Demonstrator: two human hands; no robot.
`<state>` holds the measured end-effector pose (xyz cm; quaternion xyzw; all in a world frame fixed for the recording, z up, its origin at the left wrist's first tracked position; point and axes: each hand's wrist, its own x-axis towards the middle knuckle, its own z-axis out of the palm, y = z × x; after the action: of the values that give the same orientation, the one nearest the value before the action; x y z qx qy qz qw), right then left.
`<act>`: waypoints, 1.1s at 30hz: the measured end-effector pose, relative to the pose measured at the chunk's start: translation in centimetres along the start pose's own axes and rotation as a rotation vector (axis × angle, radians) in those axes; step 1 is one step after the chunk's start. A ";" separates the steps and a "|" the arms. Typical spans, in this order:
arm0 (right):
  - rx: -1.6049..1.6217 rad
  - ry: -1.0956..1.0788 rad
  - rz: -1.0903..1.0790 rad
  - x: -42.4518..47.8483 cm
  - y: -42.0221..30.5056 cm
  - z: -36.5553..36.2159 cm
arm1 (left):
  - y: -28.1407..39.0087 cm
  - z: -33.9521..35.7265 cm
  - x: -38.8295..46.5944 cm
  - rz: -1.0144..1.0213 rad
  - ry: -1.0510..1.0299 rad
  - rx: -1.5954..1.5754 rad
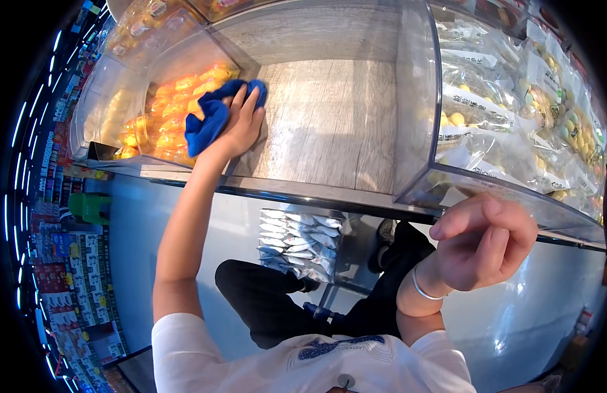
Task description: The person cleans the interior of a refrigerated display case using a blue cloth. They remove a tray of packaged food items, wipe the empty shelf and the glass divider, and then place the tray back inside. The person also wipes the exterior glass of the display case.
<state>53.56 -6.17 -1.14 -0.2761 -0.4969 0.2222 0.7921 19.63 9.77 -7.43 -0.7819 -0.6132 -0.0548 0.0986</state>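
My left hand (242, 123) presses a blue cloth (210, 120) against the side of a clear plastic bin (151, 73) at the left of a wood-grain shelf (328, 118). Orange and yellow wrapped packets (173, 110) lie in that bin, close to the cloth. My right hand (485, 245) is raised in front of the shelf's edge at the right, with its fingers curled and nothing seen in it. A silver bangle (424, 287) is on that wrist.
At the right stands a clear plastic bin (433, 169) with bagged candies (519, 113). Below the shelf's front edge, a crate of white packets (301, 240) stands between my legs. A green stool (89, 207) and stocked store shelves (77, 275) are at the far left.
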 end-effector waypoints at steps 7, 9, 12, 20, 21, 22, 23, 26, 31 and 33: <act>0.008 -0.081 -0.106 0.2 0.7 -0.4 | 1.2 3.2 6.2 0.019 0.265 -0.165; 0.031 -0.084 -0.094 0.1 0.6 -0.5 | 2.2 3.5 6.4 0.222 0.370 -0.247; 0.030 -0.088 -0.121 0.0 1.2 -0.5 | 7.7 1.1 5.2 0.333 0.262 -0.310; -0.124 0.056 -0.068 0.1 0.7 0.6 | 15.3 -7.7 -4.9 0.139 -0.617 -1.584; -0.127 0.066 -0.062 -0.1 0.7 0.9 | 16.1 -7.4 -6.9 0.123 -0.479 -1.455; -0.135 0.101 -0.053 -0.1 0.5 1.3 | 16.8 -7.4 -8.2 0.344 -0.230 -1.100; -0.144 0.135 -0.044 -0.1 0.4 1.6 | 17.4 -7.0 -9.1 0.537 0.002 -0.721; -0.087 0.032 -0.138 0.0 1.0 0.6 | 15.0 -2.4 -10.2 0.648 0.470 -0.417; -0.157 -0.067 -0.037 -2.9 2.2 -0.9 | 4.5 2.5 -15.3 0.170 0.404 -0.472; -0.269 -0.237 0.055 -5.2 3.0 -2.5 | 1.0 5.5 -17.3 0.204 0.822 0.004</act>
<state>53.45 -7.70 -7.42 -0.3649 -0.6044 0.2064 0.6774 16.24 -5.70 -16.44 -0.7516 -0.4423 -0.3508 0.3412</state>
